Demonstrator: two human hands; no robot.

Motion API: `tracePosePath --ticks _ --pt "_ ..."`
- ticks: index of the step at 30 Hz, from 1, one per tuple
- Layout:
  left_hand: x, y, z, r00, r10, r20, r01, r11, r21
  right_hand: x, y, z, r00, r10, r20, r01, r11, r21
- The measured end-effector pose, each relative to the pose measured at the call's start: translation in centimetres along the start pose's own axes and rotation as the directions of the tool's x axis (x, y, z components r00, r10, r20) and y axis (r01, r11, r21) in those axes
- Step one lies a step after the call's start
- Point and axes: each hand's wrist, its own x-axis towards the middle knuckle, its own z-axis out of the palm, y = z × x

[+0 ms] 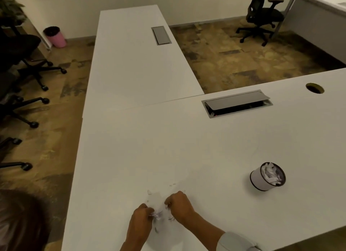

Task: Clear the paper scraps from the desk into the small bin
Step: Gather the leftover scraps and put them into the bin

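From the head camera, both hands work near the front edge of the white surface (pixel 131 147). The left hand (pixel 141 216) and right hand (pixel 178 205) are curled, fingers pinched around a small pile of paper scraps (pixel 159 204) between them; a few bits lie just beyond. The small bin (pixel 265 176), already holding paper, stands well apart to the right. This looks like the gathering step; next, lift the bunch across without dropping bits.
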Motion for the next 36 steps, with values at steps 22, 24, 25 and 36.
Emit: tracePosePath --ticks 22,24,25,36 --pt "5.1 21.2 1.9 0.961 0.276 0.03 -0.257 0.926 -0.276 -8.1 17.1 -23.2 0.612 0.64 -0.464 -0.108 0.649 0.753" --pt "5.5 23.8 2.8 0.946 0.319 0.049 -0.289 0.905 -0.312 -8.7 18.9 -24.4 0.583 0.626 -0.518 -0.162 0.714 0.681" --pt "5.7 25.0 3.4 0.94 0.337 0.058 -0.3 0.895 -0.33 -8.8 19.7 -24.7 0.583 0.611 -0.536 -0.194 0.745 0.639" --pt "8.0 34.6 7.9 0.882 0.461 0.095 -0.407 0.849 -0.336 -9.1 22.8 -24.9 0.696 0.539 -0.475 -0.374 0.836 0.401"
